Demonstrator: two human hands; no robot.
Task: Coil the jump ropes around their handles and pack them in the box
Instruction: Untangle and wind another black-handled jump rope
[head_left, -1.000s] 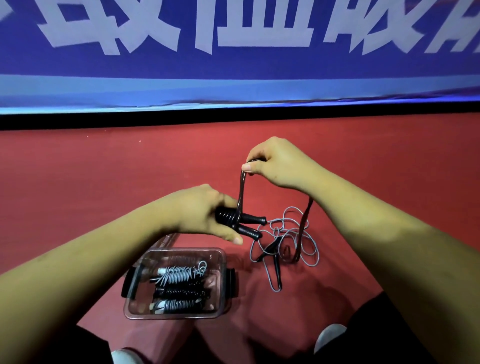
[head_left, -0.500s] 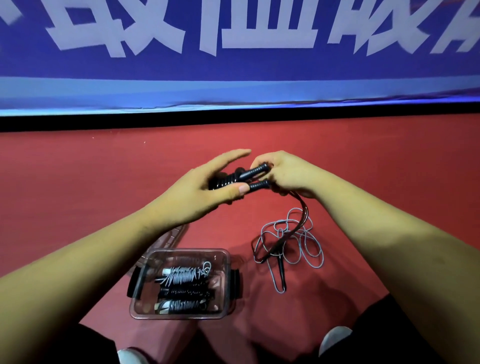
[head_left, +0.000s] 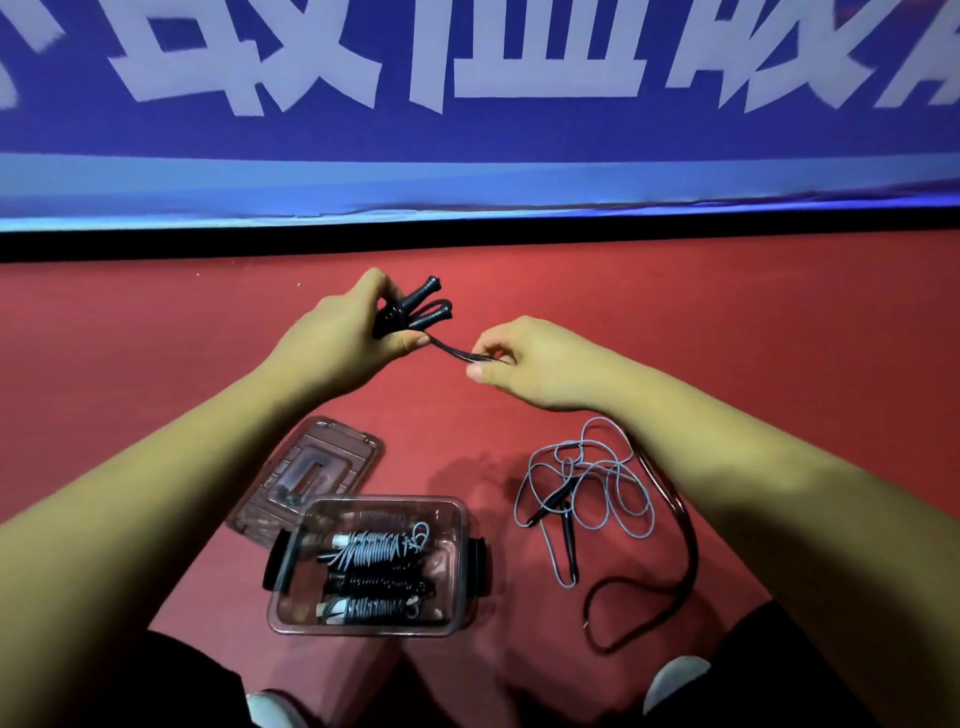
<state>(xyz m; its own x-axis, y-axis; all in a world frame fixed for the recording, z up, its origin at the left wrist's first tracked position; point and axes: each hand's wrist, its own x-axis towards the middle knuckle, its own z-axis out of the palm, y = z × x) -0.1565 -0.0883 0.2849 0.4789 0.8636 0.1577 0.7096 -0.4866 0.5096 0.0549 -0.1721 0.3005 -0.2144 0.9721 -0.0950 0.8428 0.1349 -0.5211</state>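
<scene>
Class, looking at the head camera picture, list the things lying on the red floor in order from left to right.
On the floor: clear lid → clear box holding coiled ropes → loose grey jump rope. The dark rope trailing from the right hand overlaps the grey one, so it is left out.

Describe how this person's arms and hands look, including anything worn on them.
The left hand and right hand are bare: no gloves, and no ring, watch or wristband is visible. Both forearms are uncovered as far as the frame edge, with no sleeve in view.
</scene>
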